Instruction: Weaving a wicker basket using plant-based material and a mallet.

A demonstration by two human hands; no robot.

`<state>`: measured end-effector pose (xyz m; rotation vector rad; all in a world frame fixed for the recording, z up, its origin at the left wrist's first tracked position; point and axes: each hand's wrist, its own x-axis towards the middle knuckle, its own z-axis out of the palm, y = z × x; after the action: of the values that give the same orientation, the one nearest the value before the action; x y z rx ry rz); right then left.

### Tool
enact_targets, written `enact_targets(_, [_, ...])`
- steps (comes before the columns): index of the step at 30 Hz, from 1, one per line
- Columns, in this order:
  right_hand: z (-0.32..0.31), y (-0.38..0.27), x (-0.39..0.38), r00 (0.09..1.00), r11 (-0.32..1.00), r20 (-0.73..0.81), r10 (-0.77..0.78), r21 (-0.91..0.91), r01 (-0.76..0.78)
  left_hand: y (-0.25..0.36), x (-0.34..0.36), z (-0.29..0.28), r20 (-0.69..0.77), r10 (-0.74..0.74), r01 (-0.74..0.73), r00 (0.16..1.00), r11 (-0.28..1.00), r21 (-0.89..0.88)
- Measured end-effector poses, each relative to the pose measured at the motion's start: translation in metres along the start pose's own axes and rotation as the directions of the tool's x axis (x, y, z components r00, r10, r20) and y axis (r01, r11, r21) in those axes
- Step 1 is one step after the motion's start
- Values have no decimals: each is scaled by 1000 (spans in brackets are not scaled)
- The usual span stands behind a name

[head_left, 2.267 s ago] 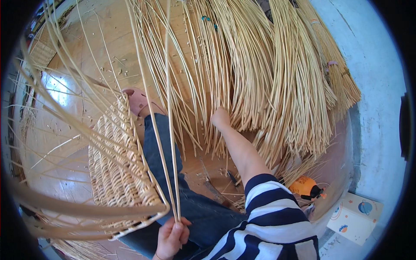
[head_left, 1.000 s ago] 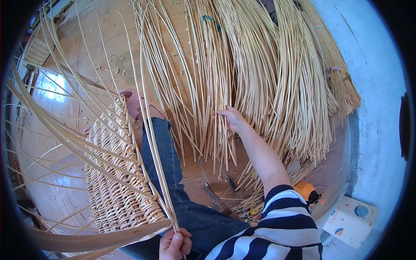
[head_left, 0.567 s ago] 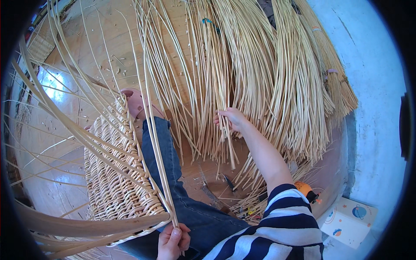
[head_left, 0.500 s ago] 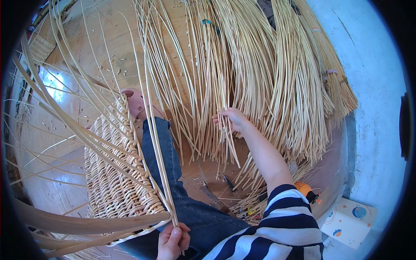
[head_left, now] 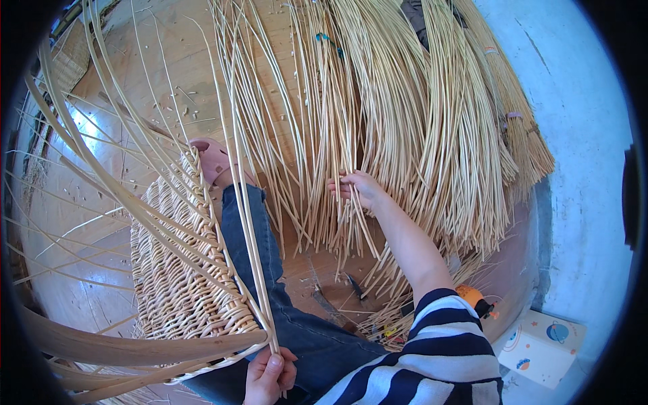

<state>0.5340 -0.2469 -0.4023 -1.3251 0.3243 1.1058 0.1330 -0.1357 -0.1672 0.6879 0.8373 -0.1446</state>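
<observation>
A partly woven wicker basket point(head_left: 177, 266) leans by my leg, with long loose stakes rising from its edges. At its near corner my left hand point(head_left: 270, 376) is closed round the lower ends of a few long willow rods point(head_left: 251, 246), which run up past the woven side. My right hand point(head_left: 363, 189) reaches out to the spread of pale rods on the floor. Its fingers are closed about several rod ends point(head_left: 356, 214) at the near end of one bundle point(head_left: 331, 115); exactly how many it grips I cannot tell.
More rod bundles point(head_left: 405, 128) lie to the right against the pale blue wall point(head_left: 580, 202). A thick curved wooden bar point(head_left: 135, 347) crosses the lower left. A dark-bladed tool point(head_left: 354, 285), an orange object point(head_left: 471, 295) and a white box point(head_left: 543, 347) lie at the right.
My right hand has shifted slightly left, and the rod ends at its fingers have fanned apart a little. My left hand keeps its hold in the same place.
</observation>
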Motion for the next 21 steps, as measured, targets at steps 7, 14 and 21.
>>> enact_targets(7, [2,13,10,999,980,39,4,201,-12,0,0,-1,12,10,-10,1000,1000,16])
enact_targets(14, [-1,18,18,1000,987,-9,-19,-162,18,0,1,-2,35,20,-21,999,1000,13])
enact_targets(21, [2,28,20,1000,998,-18,8,-58,-10,-4,1,-3,23,15,-14,1000,1000,-6])
